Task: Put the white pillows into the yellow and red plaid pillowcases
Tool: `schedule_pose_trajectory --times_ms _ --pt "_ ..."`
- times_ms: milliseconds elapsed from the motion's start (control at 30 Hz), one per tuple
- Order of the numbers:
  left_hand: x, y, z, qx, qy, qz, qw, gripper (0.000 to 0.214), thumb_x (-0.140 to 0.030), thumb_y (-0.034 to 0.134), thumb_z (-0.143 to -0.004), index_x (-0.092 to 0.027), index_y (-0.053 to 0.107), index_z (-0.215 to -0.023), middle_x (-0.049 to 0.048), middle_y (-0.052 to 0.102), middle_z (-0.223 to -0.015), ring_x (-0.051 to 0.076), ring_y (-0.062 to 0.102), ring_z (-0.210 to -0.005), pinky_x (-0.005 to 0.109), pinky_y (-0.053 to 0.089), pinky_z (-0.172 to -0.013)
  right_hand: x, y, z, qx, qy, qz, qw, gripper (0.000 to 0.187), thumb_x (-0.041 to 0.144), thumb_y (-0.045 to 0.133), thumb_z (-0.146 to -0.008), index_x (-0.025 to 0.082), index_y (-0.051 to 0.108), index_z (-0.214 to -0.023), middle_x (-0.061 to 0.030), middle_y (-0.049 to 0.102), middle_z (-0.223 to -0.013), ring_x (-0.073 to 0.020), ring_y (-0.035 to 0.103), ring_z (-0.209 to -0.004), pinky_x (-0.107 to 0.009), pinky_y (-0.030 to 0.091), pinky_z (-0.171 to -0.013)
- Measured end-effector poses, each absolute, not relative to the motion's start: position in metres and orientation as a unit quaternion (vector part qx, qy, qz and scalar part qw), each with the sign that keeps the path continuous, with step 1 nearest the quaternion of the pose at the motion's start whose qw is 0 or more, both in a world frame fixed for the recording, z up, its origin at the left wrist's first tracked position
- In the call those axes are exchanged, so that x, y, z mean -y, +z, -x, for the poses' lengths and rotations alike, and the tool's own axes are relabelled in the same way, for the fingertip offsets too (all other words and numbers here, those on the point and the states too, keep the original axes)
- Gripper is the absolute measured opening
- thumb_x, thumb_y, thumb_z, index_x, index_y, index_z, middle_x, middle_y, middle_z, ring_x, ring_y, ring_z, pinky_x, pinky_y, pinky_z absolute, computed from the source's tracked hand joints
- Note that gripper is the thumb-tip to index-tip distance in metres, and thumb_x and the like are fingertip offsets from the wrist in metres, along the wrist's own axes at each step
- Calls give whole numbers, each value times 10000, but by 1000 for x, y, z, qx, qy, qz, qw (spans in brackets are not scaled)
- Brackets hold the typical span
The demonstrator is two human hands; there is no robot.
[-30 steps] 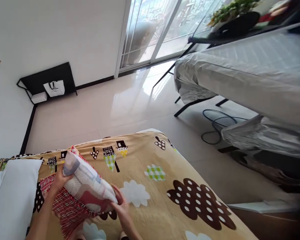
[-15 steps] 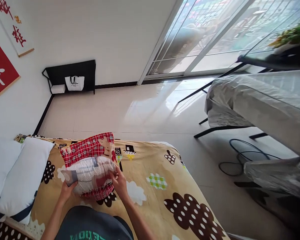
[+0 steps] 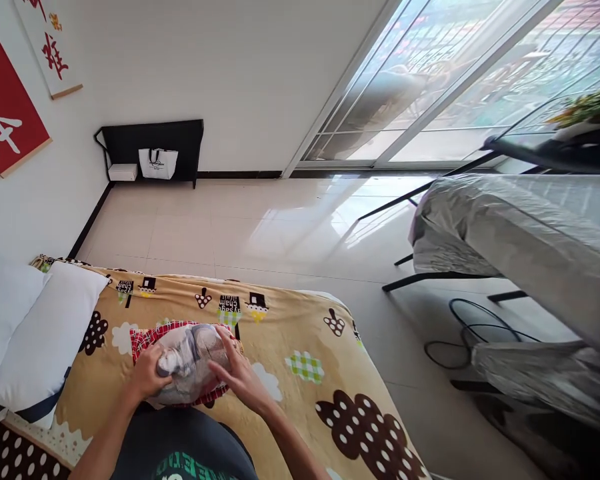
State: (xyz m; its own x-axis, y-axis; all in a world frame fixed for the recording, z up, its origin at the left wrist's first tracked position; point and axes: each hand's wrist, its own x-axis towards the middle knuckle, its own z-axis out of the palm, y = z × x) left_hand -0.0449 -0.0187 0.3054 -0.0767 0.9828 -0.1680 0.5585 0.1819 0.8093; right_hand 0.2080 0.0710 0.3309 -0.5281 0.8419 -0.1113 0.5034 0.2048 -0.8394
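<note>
A pale bundle of cloth [image 3: 193, 373] with grey checks lies on the bed in front of my body. Beneath it, a red plaid cloth [image 3: 141, 338] shows along the far and near edges. My left hand [image 3: 149, 372] is closed round a bunched, knob-like part at the bundle's left end. At the right end, my right hand [image 3: 241, 375] rests against the cloth with its fingers spread. Whether anything is wrapped inside the bundle cannot be seen.
The bed [image 3: 280, 327] has a tan patterned cover. White pillows [image 3: 63, 320] lie at its left end. A black rack [image 3: 185, 150] holds a white bag [image 3: 159, 165] and a white box [image 3: 123, 173]. Plastic-covered furniture [image 3: 500, 233] stands at right, with a dark cable [image 3: 473, 320] on the floor.
The red plaid cloth, raised behind the bundle before, is now lower and mostly under it. My left hand has gathered the bundle's left end; my right hand's fingers have spread. The view has shifted slightly.
</note>
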Motion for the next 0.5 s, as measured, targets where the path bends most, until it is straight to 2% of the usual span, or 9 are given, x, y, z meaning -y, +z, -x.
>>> schedule_pose_trajectory --times_ms 33,100,167,233,300,367,500 --pt "17 303 38 -674 257 -580 378 336 -261 712 -606 -200 703 -937 81 696 -1038 278 604 -1036 407 436 -982 -66 335 -202 777 429 436 152 886 609 568 -774 214 315 -1526 -158 494 -1447 -334 433 -1341 -487 331 -1100" --pt "14 297 26 -679 220 -578 395 199 -227 683 -586 -195 689 -782 57 703 -883 252 619 -904 367 467 -884 -55 339 -185 820 379 424 67 1119 665 723 -613 223 278 -1541 -204 509 -1411 -405 450 -1300 -559 321 -1078" --pt "13 289 20 -693 216 -560 399 182 -213 654 -593 -184 681 -771 55 703 -832 229 619 -819 343 481 -808 -41 337 -163 847 326 420 -4 1282 631 835 -450 247 279 -1539 -234 472 -1434 -471 402 -1319 -626 280 -1071" --pt "12 282 17 -709 225 -541 394 212 -210 611 -634 -166 684 -828 69 713 -857 213 624 -789 328 489 -768 -29 329 -142 859 284 423 -42 1339 567 878 -393 245 268 -1541 -259 406 -1481 -508 305 -1374 -668 206 -1087" --pt "11 276 18 -719 231 -527 390 224 -198 568 -665 -158 684 -852 75 719 -873 202 630 -782 316 496 -757 -21 317 -124 861 258 436 -43 1267 527 864 -460 213 278 -1539 -276 405 -1475 -501 286 -1387 -668 163 -1102" --pt "9 272 19 -725 232 -522 386 212 -185 555 -667 -165 684 -833 70 719 -866 201 635 -790 316 503 -772 -17 305 -114 860 241 449 -13 1107 482 809 -571 191 326 -1523 -264 439 -1453 -469 343 -1362 -641 157 -1116" --pt "8 264 17 -738 221 -523 364 320 -201 608 -641 -167 689 -949 98 705 -1017 249 622 -994 381 462 -967 -20 283 -112 858 243 451 30 775 322 671 -722 223 450 -1459 -177 563 -1358 -360 500 -1228 -539 213 -1119"
